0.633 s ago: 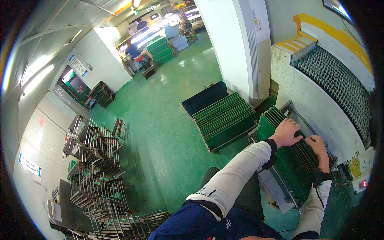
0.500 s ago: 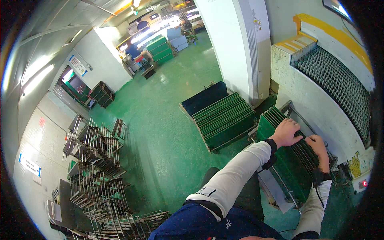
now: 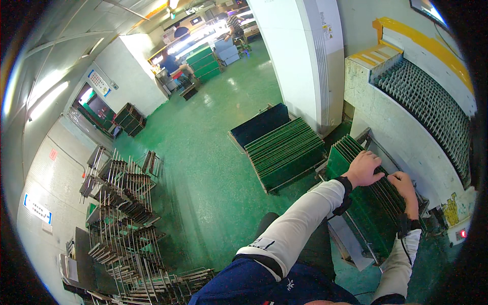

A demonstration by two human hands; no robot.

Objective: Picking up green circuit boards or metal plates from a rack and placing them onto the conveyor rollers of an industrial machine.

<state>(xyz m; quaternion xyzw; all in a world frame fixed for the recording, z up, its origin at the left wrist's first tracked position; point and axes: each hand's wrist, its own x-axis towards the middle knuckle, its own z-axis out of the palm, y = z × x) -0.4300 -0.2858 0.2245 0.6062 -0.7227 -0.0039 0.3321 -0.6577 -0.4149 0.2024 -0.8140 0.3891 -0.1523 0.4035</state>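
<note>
Thin green boards (image 3: 368,216) stand on edge, packed in a row in a rack at the lower right. My left hand (image 3: 362,170) lies over their top edges, fingers bent around them and thumb pointing right. Just to its right, my right hand (image 3: 404,189) grips at the top edges too, with its fingers curled. Fingertips of both hands are partly hidden among the boards, so how many they hold does not show. White sleeves cover both forearms, and dark bands circle the wrists.
Left of my rack stands another rack of green boards (image 3: 287,152), with a dark blue panel (image 3: 262,123) behind it. A machine with a roller bed (image 3: 427,112) lies at the right. Metal racks (image 3: 124,218) crowd the left. People sit at a lit bench (image 3: 190,43) far back.
Both hands stay in the same place on the boards. Far back, the seated people have shifted slightly.
</note>
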